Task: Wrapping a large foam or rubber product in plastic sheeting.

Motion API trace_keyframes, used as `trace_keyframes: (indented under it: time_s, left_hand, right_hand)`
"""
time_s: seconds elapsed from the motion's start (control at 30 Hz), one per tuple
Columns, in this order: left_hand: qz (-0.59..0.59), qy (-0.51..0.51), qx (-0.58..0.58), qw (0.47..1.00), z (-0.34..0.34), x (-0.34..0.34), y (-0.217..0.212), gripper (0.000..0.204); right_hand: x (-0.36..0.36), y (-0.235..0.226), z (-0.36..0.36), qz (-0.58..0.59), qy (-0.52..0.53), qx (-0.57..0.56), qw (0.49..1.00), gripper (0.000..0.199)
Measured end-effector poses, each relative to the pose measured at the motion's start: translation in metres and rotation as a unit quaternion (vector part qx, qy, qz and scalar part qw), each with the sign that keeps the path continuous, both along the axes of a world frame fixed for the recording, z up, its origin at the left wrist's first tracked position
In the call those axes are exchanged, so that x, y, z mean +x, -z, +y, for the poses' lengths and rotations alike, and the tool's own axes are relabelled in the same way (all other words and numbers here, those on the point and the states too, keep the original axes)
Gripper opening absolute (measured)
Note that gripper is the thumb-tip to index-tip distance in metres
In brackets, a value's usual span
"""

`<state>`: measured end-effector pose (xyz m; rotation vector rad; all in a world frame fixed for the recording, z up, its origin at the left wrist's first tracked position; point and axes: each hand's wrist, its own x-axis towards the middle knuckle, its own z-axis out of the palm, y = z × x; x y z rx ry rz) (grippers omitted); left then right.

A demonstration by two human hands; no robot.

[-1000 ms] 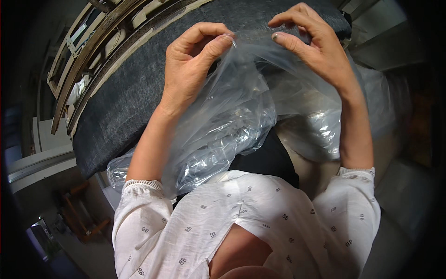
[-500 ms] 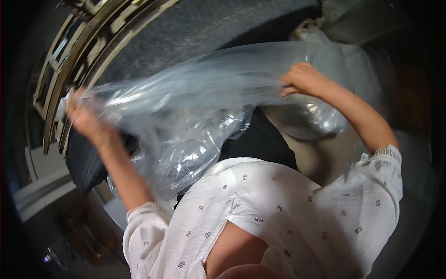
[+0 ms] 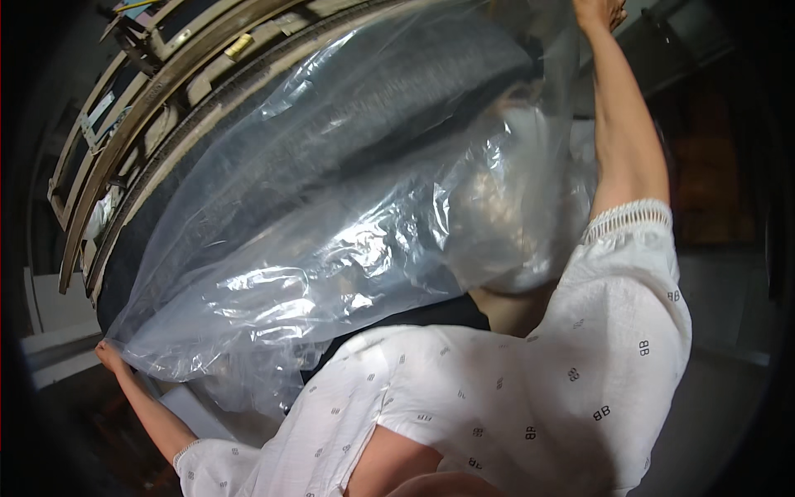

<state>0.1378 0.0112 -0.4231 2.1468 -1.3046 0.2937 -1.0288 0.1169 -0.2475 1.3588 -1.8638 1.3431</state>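
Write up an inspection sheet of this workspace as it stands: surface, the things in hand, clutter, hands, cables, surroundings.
Surface: dark grey fabric-covered top, mostly seen through the plastic.
Things in hand: large clear plastic bag, spread wide and stretched between both hands, crinkled along its lower edge.
Clutter: more clear plastic bunched behind the bag, near the person's chest.
Hands: left hand low at the far left, gripping one bag corner; right hand raised to the top edge of the picture, partly cut off, holding the other end.
Cables: nothing seen.
Surroundings: wooden slatted frame beyond the surface; dark floor to the right; details too dim to tell.
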Motion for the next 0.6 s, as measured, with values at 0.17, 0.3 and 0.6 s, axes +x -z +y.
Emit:
trace_keyframes:
  time_s: [0.17, 0.3, 0.6]
  left_hand:
    - [0.095, -0.087, 0.054, 0.990, 0.049, 0.017, -0.002, 0.043]
    - [-0.077, -0.063, 0.116, 0.988, 0.043, 0.013, -0.019, 0.043]
    - [-0.057, -0.003, -0.076, 0.995, -0.032, 0.009, 0.008, 0.040]
  right_hand:
    - [0.099, 0.043, -0.037, 0.031, -0.129, 0.247, 0.960, 0.032]
    - [0.065, 0.134, -0.068, 0.157, -0.147, 0.339, 0.916, 0.052]
    - [0.039, 0.106, -0.118, 0.233, 0.099, 0.151, 0.956, 0.049]
